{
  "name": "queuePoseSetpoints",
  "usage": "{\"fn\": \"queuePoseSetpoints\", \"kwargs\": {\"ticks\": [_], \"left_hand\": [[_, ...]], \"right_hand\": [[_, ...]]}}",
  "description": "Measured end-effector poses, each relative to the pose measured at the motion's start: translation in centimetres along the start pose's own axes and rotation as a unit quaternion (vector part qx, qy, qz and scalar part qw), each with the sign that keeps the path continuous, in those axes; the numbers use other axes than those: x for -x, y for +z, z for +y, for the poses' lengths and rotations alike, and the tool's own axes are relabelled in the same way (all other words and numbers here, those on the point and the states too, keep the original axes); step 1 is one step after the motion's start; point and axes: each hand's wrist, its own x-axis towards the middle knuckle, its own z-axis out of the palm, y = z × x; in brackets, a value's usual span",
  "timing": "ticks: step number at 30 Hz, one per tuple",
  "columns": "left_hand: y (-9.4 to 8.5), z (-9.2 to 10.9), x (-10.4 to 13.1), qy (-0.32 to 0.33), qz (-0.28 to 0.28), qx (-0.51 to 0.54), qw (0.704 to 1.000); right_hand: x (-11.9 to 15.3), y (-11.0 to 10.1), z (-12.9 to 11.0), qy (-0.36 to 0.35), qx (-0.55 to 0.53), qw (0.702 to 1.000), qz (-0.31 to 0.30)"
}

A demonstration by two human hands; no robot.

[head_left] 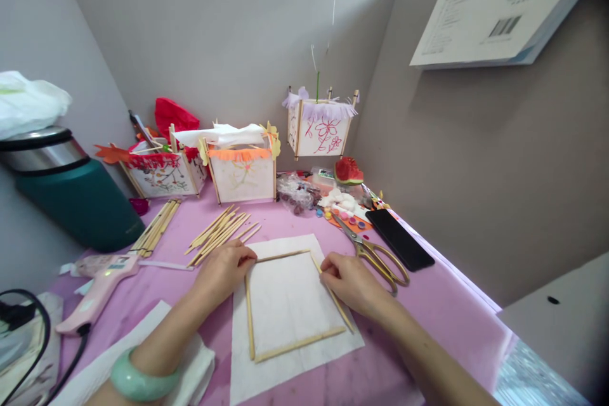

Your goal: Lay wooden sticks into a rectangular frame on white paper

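A white paper sheet (295, 298) lies on the purple table, with four wooden sticks laid on it as a rough square. My left hand (228, 269), fingers pinched together, is at the upper left corner, where the top stick (283, 256) meets the left stick (250, 320). On the other side, my right hand (347, 279) pinches the upper part of the right stick (343, 313). The bottom stick (301, 344) lies untouched near the sheet's lower part. A green bangle (143, 375) circles my left wrist.
Loose sticks (221, 235) lie behind my left hand. Scissors (375, 257) and a black phone (399, 240) are right of the sheet. A pink glue gun (102, 288) and teal bottle (80, 203) stand left. Paper lanterns (242, 177) line the back.
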Motion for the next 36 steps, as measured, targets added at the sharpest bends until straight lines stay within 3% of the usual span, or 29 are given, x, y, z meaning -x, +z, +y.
{"fn": "queuePoseSetpoints", "kwargs": {"ticks": [36], "left_hand": [[0.3, 0.1, -0.3, -0.005, -0.010, -0.023, 1.000]], "right_hand": [[0.5, 0.3, -1.8, 0.053, 0.106, 0.993, 0.010]]}}
